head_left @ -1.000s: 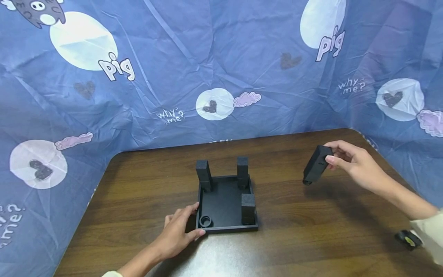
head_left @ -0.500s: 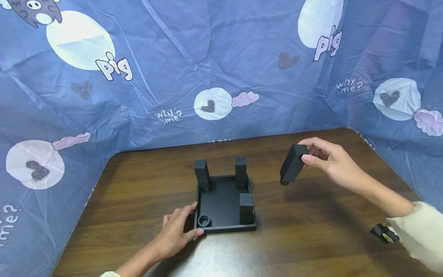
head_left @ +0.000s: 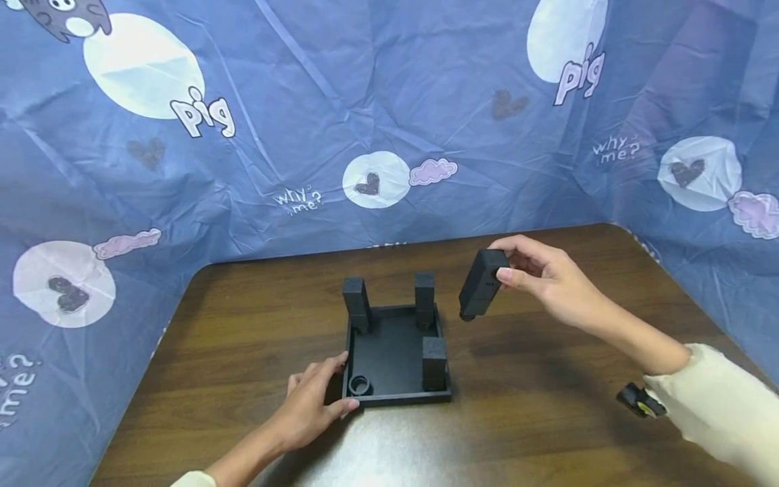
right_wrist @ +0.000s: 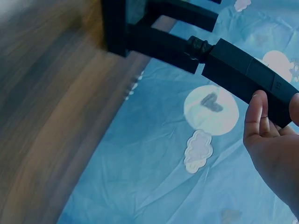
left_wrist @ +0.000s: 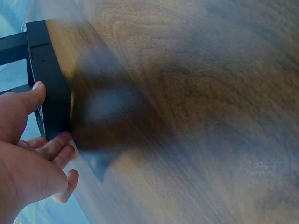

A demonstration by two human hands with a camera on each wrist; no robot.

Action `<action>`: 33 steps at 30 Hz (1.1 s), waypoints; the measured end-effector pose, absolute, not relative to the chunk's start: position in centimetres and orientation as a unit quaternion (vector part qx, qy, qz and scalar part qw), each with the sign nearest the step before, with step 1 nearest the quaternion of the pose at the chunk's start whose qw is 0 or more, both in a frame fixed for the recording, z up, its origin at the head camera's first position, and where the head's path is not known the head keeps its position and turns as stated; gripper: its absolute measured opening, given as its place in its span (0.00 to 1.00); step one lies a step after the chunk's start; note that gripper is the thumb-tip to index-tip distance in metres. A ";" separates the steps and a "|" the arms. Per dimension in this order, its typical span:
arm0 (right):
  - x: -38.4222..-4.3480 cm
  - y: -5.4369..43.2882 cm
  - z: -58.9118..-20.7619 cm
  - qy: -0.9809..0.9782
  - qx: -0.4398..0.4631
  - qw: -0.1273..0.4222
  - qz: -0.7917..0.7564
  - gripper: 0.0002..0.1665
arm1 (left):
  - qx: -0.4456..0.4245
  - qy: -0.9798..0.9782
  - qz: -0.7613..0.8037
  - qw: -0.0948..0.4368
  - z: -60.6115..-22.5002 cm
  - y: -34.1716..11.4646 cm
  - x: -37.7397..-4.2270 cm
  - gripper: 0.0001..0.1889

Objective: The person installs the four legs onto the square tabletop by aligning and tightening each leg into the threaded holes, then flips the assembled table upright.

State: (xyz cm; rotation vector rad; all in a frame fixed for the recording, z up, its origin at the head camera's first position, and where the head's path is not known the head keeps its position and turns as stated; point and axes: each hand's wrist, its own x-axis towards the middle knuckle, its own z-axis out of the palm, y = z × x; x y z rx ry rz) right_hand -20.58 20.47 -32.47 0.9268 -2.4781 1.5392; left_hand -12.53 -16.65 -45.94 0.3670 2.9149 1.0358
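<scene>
A black square tray-like base (head_left: pixel 392 362) with a raised rim lies on the table, with black posts standing at three corners: back left (head_left: pixel 358 304), back right (head_left: pixel 425 301) and front right (head_left: pixel 434 365). An open round socket (head_left: pixel 360 385) shows at its front-left corner. My left hand (head_left: pixel 310 406) holds that corner, thumb at the front edge and fingers along the left side. My right hand (head_left: pixel 550 281) pinches the top of a black leg (head_left: pixel 483 281), tilted in the air right of the base. Its threaded end (right_wrist: pixel 200 49) points down towards the table.
The brown wooden table (head_left: pixel 255 318) extends around the base. Behind it hangs a blue patterned cloth (head_left: pixel 274 135). A small black device (head_left: pixel 640 400) with a yellow spot sits by the right sleeve (head_left: pixel 700 399).
My right hand has carried the leg leftwards through the air, closer to the base. My left hand keeps its hold on the base's corner.
</scene>
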 end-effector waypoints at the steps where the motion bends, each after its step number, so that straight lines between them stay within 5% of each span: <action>1: -20.6 20.3 -32.4 -0.808 0.304 0.041 0.503 0.15 | 0.119 0.936 0.332 0.014 -45.9 -16.6 -12.6 0.37; 33: -18.6 10.1 -33.8 -0.770 0.350 -0.014 0.532 0.16 | 0.118 0.939 0.322 0.004 -46.0 -16.5 -12.6 0.37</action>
